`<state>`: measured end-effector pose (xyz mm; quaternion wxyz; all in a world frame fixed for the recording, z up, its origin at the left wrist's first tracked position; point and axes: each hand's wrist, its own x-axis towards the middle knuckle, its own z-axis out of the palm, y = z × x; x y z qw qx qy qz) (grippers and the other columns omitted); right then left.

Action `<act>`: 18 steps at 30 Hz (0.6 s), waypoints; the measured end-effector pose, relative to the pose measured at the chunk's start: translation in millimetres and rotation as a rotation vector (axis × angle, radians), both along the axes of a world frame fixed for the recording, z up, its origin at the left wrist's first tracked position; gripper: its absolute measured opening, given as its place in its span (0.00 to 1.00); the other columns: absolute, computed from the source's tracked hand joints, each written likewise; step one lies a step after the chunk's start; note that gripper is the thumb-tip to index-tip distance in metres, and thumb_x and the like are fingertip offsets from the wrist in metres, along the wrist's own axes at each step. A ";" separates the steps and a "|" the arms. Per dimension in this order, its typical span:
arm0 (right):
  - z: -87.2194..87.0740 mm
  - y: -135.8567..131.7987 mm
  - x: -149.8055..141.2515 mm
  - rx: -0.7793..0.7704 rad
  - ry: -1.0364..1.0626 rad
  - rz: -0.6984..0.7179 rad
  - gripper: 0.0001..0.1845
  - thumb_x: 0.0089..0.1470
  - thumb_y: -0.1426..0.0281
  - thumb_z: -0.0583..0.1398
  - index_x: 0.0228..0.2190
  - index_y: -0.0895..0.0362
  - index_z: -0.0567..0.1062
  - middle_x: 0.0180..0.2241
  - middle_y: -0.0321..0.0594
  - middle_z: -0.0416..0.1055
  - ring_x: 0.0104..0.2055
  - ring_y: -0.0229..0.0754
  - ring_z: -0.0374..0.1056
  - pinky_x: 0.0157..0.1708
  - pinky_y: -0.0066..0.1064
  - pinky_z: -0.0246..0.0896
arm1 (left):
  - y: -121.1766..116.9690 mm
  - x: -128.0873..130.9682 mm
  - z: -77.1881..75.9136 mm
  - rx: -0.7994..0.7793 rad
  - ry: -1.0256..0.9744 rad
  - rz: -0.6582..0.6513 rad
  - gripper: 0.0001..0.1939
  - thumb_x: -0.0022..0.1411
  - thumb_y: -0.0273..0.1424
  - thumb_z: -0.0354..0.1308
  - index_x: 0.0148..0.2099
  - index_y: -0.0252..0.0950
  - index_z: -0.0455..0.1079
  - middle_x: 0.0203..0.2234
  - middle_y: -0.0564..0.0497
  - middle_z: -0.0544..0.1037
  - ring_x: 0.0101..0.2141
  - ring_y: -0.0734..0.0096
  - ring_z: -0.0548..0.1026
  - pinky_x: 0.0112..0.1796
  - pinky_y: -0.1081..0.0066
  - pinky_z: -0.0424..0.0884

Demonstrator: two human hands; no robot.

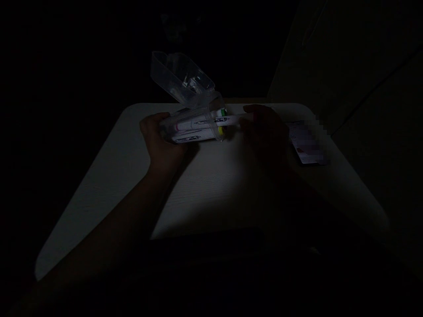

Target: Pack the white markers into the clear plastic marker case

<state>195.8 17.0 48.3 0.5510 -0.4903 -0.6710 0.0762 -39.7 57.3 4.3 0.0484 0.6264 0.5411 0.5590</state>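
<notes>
Above the white table (211,180) my left hand (163,143) is wrapped round a clear plastic marker case (218,103), which lies tilted on its side with its mouth to the right. Its hinged lid (178,79) stands open, up and to the left. Inside are several white markers (190,135), with a green and a yellow end showing at the mouth. At the right, my right hand (264,132) is closed on the end of a white marker (234,119) that lies partly within the case. Darkness hides most of the right fingers.
A phone (309,145) with a lit, partly blurred screen lies on the table's right side, close by my right hand. Dark shadow covers the table's near part. A thin cable (373,92) runs along the right, beyond the table edge.
</notes>
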 end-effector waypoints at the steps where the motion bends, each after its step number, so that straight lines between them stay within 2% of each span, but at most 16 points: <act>1: 0.6 -1.5 0.5 0.000 -0.016 -0.008 0.18 0.65 0.54 0.56 0.48 0.51 0.76 0.39 0.37 0.76 0.40 0.40 0.76 0.37 0.32 0.75 | -0.2 0.5 1.1 0.010 0.001 0.018 0.41 0.38 0.20 0.74 0.55 0.32 0.62 0.53 0.41 0.67 0.56 0.54 0.68 0.58 0.54 0.67; 4: 3.2 -6.9 0.5 0.005 -0.030 -0.028 0.16 0.63 0.56 0.59 0.46 0.51 0.76 0.39 0.38 0.77 0.40 0.40 0.75 0.37 0.31 0.74 | -0.9 2.0 4.1 0.036 0.012 0.048 0.39 0.36 0.20 0.73 0.53 0.31 0.65 0.50 0.41 0.69 0.54 0.54 0.70 0.55 0.55 0.68; 7: 3.7 -11.3 -2.5 0.012 0.033 -0.040 0.13 0.61 0.57 0.61 0.43 0.51 0.77 0.37 0.37 0.77 0.35 0.39 0.74 0.34 0.30 0.72 | -2.4 2.8 6.1 0.009 0.003 0.046 0.37 0.37 0.21 0.73 0.52 0.31 0.66 0.49 0.41 0.69 0.53 0.53 0.71 0.54 0.53 0.69; 13: 0.9 -15.0 -7.2 -0.011 0.206 -0.008 0.17 0.62 0.54 0.59 0.44 0.53 0.77 0.32 0.36 0.76 0.29 0.35 0.70 0.29 0.28 0.68 | -4.8 1.4 4.3 0.055 0.038 0.037 0.35 0.39 0.25 0.71 0.51 0.37 0.66 0.48 0.43 0.69 0.52 0.52 0.72 0.53 0.52 0.71; 16: 1.9 -15.7 -7.3 -0.022 0.214 0.023 0.18 0.62 0.54 0.58 0.42 0.53 0.78 0.29 0.35 0.75 0.27 0.34 0.69 0.28 0.27 0.66 | -5.0 1.2 3.2 0.054 0.052 0.045 0.35 0.39 0.26 0.71 0.52 0.41 0.65 0.47 0.45 0.69 0.52 0.52 0.72 0.53 0.51 0.71; 18: 3.1 -15.7 -7.5 -0.039 0.181 -0.008 0.16 0.61 0.56 0.60 0.41 0.53 0.78 0.29 0.34 0.75 0.27 0.35 0.69 0.28 0.27 0.66 | -4.8 1.3 3.2 0.059 0.054 0.046 0.36 0.38 0.25 0.71 0.51 0.42 0.65 0.47 0.45 0.69 0.51 0.51 0.72 0.53 0.50 0.71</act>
